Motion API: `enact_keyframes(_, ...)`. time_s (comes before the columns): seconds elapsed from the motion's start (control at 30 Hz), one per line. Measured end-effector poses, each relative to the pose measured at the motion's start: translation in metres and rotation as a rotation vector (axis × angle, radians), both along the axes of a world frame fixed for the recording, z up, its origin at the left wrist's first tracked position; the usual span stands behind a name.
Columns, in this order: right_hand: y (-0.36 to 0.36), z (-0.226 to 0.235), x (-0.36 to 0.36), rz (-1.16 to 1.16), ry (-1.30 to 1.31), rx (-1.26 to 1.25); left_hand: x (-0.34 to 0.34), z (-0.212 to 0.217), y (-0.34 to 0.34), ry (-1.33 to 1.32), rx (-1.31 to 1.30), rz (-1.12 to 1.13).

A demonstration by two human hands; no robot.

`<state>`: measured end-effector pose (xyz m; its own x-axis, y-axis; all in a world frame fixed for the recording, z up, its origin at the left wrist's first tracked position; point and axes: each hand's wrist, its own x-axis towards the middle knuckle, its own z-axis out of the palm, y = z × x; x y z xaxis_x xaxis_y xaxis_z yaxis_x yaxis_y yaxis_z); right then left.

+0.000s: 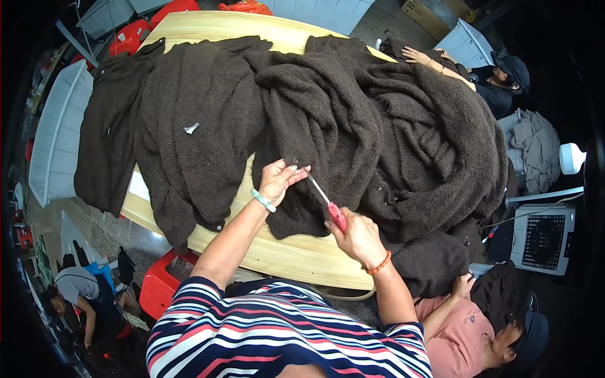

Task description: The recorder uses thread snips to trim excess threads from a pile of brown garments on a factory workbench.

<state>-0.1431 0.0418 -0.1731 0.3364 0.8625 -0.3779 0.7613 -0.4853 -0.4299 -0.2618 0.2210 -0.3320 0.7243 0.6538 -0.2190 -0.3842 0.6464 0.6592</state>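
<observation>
Dark brown knitted garments [195,113] lie spread and bunched over a pale wooden table [302,258]. My left hand [276,184], with a pale green bangle at its wrist, pinches the edge of a bunched brown knitted garment [318,126] near the table's front. My right hand [358,236], wearing an orange bead bracelet, is wrapped round the handle of a red-handled tool [336,216] with a slim metal shaft. The shaft slants up and left, its tip close to my left fingertips. What exactly lies between those fingertips is too small to tell.
A small white tag [191,128] lies on the garment at left. Another person's hands [419,57] rest on cloth at the far right; a person in pink [460,334] handles knitwear at the near right. A red stool [162,283] stands by the table's near left.
</observation>
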Motion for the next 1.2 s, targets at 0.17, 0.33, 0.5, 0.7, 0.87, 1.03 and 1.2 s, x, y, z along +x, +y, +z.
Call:
enact_keyframes(0.17, 0.015, 0.004, 0.001, 0.052, -0.028, 0.01, 0.0, 0.001, -0.002, 0.053, 0.081, -0.021)
enact_keyframes(0.33, 0.008, -0.001, 0.006, 0.035, -0.017, 0.029, -0.006, -0.002, 0.007, 0.102, 0.102, -0.031)
enact_keyframes(0.5, 0.032, 0.006, 0.002, 0.061, -0.039, 0.096, -0.001, 0.004, 0.006, 0.113, 0.137, -0.092)
enact_keyframes(0.7, -0.008, -0.002, 0.01, 0.108, -0.024, -0.121, -0.009, -0.006, 0.004, 0.161, 0.073, -0.035)
enact_keyframes(0.87, 0.005, 0.016, -0.006, 0.068, -0.001, 0.004, -0.016, 0.0, -0.002, 0.139, 0.077, -0.091)
enact_keyframes(1.03, -0.01, 0.005, -0.003, 0.098, -0.02, 0.004, -0.011, 0.0, -0.003, 0.077, 0.032, -0.09)
enact_keyframes(1.2, -0.035, 0.001, -0.003, 0.082, 0.028, -0.033, -0.016, -0.01, 0.008, 0.134, 0.006, -0.097)
